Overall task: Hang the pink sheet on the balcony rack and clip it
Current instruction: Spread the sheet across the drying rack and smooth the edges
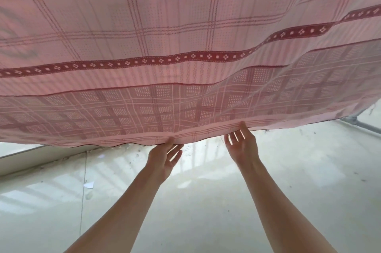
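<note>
A large pink sheet [185,46], checked and crossed by a dark red patterned band, fills the upper part of the head view. It is spread wide overhead and hangs down toward the viewer, with its lower hem running from the left edge of the view across to the right. The long axis of the sheet lies left to right, and the hem dips lowest at the left and middle and rises toward the right.

Two bare arms are raised from below. The left hand [165,155] is held at the hem, slightly left of centre, with its fingers straight and spread, touching the fabric edge from beneath. The right hand [242,143] is held just right of centre, fingers straight and apart, fingertips touching the hem. Neither hand is closed on the cloth. The sheet lies directly above and ahead of both hands, which are about equally near it.

A metal rack bar [362,124] is seen at the right, below the hem. No clips are visible. A pale floor [206,201] lies beneath.
</note>
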The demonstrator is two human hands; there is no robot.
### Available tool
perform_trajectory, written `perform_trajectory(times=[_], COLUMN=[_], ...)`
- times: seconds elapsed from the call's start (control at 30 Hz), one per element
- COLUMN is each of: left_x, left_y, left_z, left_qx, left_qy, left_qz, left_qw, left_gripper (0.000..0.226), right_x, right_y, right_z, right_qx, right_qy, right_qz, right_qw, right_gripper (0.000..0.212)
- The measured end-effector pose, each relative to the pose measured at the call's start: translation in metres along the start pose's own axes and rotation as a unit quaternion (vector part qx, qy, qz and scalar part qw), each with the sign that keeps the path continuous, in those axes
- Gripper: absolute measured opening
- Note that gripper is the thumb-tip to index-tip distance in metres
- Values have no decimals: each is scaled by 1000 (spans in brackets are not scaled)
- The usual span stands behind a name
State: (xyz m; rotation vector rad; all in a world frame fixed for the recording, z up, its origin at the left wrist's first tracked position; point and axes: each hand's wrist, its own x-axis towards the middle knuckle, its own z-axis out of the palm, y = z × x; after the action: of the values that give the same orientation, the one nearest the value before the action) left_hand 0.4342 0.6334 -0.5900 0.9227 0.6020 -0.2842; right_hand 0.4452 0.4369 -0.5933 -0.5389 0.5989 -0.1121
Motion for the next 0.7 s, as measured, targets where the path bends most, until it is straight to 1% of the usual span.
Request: perform_trajectory(times=[0.1,0.2,0.3,0.4,0.5,0.6,0.7], left_x=[6,7,-6,-20,-28,-35,-40], left_y=[2,12,24,28,18,-2,-21], left_z=[-1,-9,-12,-12,-8,-1,17], left_qx=[-1,9,10,-52,-126,-136,-115], left_qy=[4,-9,-23,-28,-35,-69,-123], left_qz=[5,3,-16,-42,-63,-85,-102], left_qw=[1000,1000,1000,997,989,985,980], left_gripper=[11,11,11,13,12,9,9], right_x=[2,-7,-29,-46,-53,-63,-67], right_y=[-8,-29,-53,-63,-70,-81,-93], right_z=[-2,-5,-2,0,-3,-12,-30], right_qx=[-3,-12,13,25,-16,-58,-67], right_qy=[12,17,27,69,106,102,100], right_qz=[-29,-65,-85,-73,-54,-50,-45], right_qw=[1000,998,996,995,993,992,992], right_gripper=[8,11,12,13,19,19,16])
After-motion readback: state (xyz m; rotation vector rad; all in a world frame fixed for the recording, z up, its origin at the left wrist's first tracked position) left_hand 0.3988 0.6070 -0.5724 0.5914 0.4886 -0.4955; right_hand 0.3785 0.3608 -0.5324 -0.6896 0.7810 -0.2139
